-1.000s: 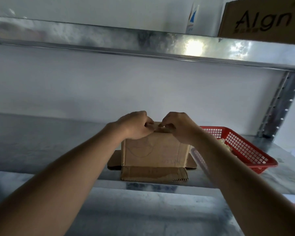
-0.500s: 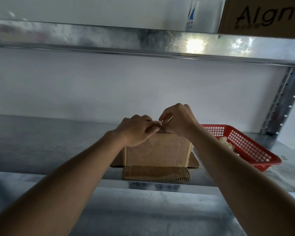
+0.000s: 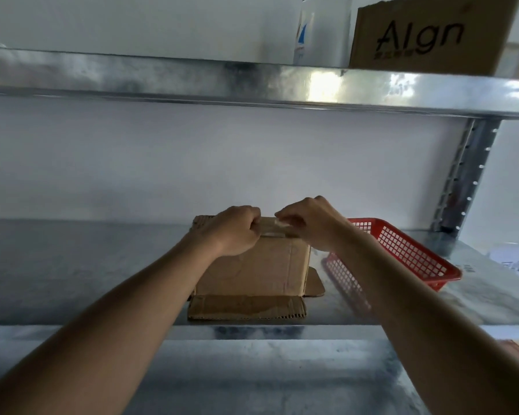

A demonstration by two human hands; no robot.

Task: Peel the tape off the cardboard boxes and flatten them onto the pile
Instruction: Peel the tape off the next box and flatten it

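Right hand pinches a strip of clear tape at the box's top edge; left hand grips that top beside it, fingers curled. One small brown cardboard box, bottom flaps splayed, stands near the metal shelf's front edge. One red basket sits just right of it. White wall behind; a second, printed box on the upper shelf.

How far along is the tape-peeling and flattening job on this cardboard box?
Done: the cardboard box's bottom flaps already lie splayed open on the metal shelf.
In hand: the left hand steadies the top edge; the right hand pinches clear tape.
Left: finish peeling, flatten it. No pile visible.
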